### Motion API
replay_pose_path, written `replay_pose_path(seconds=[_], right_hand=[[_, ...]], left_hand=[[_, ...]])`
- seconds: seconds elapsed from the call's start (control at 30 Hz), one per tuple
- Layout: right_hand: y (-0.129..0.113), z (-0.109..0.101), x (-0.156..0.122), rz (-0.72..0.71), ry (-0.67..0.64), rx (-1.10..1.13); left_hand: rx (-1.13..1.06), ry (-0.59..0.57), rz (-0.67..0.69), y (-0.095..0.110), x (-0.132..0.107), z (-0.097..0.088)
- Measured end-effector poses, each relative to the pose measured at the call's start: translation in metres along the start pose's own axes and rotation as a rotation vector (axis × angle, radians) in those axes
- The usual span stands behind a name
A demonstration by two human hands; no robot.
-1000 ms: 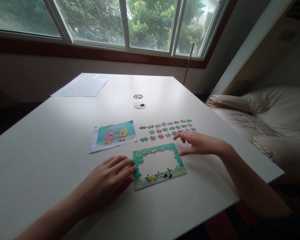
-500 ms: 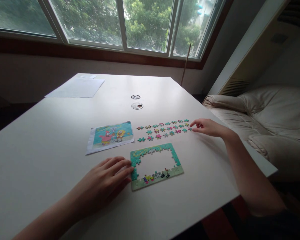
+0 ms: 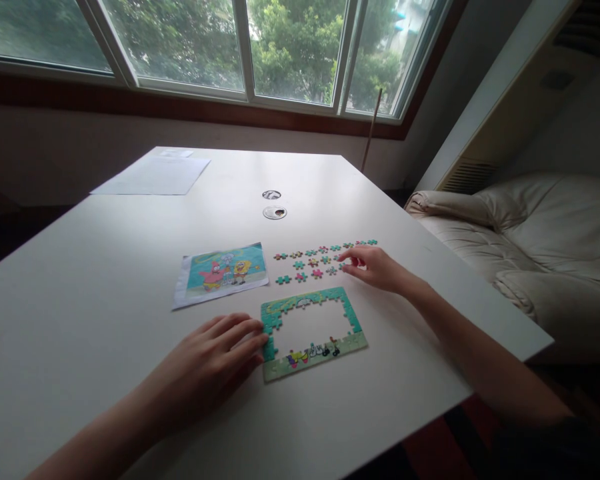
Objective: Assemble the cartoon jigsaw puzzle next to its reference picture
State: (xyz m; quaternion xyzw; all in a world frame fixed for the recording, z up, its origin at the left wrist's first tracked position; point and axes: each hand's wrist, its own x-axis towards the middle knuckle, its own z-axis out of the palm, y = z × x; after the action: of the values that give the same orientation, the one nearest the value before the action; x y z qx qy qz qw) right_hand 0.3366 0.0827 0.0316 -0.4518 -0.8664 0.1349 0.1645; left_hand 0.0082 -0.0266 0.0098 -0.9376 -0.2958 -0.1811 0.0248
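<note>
A jigsaw puzzle frame (image 3: 316, 360) lies on the white table, its teal and green border joined around a bare middle. My left hand (image 3: 220, 353) rests flat at its left edge, with spread fingertips touching the border. Beyond the frame, loose jigsaw pieces (image 3: 317, 273) are laid out in three rows. Over the right part of these rows hovers my right hand (image 3: 373, 267), thumb and forefinger apart; no piece shows between them. It hides several pieces underneath. Left of the rows is a printed cartoon picture (image 3: 225, 270) on white paper.
Two round grommets (image 3: 275, 213) are set in the table (image 3: 105, 320) further back. White sheets (image 3: 153, 175) lie at the far left corner. A pale sofa (image 3: 545, 227) stands right of the table, and a thin stick (image 3: 371, 130) leans by the window.
My right hand has moved left from the right end of the rows to above the pieces nearer the middle. My left hand and the puzzle frame have stayed put.
</note>
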Motion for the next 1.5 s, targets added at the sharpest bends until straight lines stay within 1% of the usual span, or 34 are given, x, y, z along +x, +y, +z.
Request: replay_pose_path(seconds=[0.07,0.13,0.3,0.4,0.47,0.67,0.73,0.83,0.97,1.03,1.1,1.23,1.33,1.4,1.5], right_hand=[[-0.016,0.008,0.007,-0.043,-0.019,0.025],[-0.029,0.014,0.014,-0.057,-0.052,0.027],[-0.049,0.025,0.03,-0.085,-0.094,0.003],[-0.054,0.03,0.038,-0.094,-0.119,-0.027],[-0.055,0.032,0.043,-0.071,-0.146,-0.034],[-0.055,0.03,0.058,-0.004,-0.294,0.017],[-0.055,0.03,0.061,0.022,-0.305,0.025],[-0.056,0.03,0.058,-0.011,-0.251,0.048],[-0.064,0.029,0.041,-0.035,-0.173,0.158],[-0.073,0.03,0.029,-0.032,-0.175,0.255],[-0.083,0.032,0.017,-0.025,-0.211,0.373],[-0.099,0.046,0.003,-0.015,-0.265,0.547],[-0.104,0.056,0.002,-0.012,-0.252,0.56],[-0.105,0.059,0.003,-0.016,-0.247,0.54],[-0.106,0.059,0.003,-0.07,-0.192,0.429]], left_hand=[[-0.004,0.0,-0.002,0.0,0.0,0.0],[-0.009,0.005,-0.008,0.0,-0.001,0.0],[-0.01,-0.004,-0.017,0.001,-0.001,-0.001],[-0.004,-0.013,-0.007,0.002,0.0,-0.001],[-0.002,-0.009,0.001,0.002,0.001,-0.001],[-0.005,0.002,-0.007,0.004,0.001,-0.003],[-0.006,0.004,-0.01,0.004,0.001,-0.003],[0.0,-0.006,-0.008,0.004,0.001,-0.003],[-0.001,-0.003,-0.011,0.004,0.001,-0.004],[0.006,0.002,-0.011,0.004,0.001,-0.004],[0.015,-0.003,-0.008,0.004,0.001,-0.004],[0.026,-0.018,-0.004,0.005,0.001,-0.004],[0.028,-0.019,-0.008,0.006,0.002,-0.004],[0.026,-0.008,-0.009,0.006,0.003,-0.004],[0.027,0.001,-0.007,0.006,0.002,-0.004]])
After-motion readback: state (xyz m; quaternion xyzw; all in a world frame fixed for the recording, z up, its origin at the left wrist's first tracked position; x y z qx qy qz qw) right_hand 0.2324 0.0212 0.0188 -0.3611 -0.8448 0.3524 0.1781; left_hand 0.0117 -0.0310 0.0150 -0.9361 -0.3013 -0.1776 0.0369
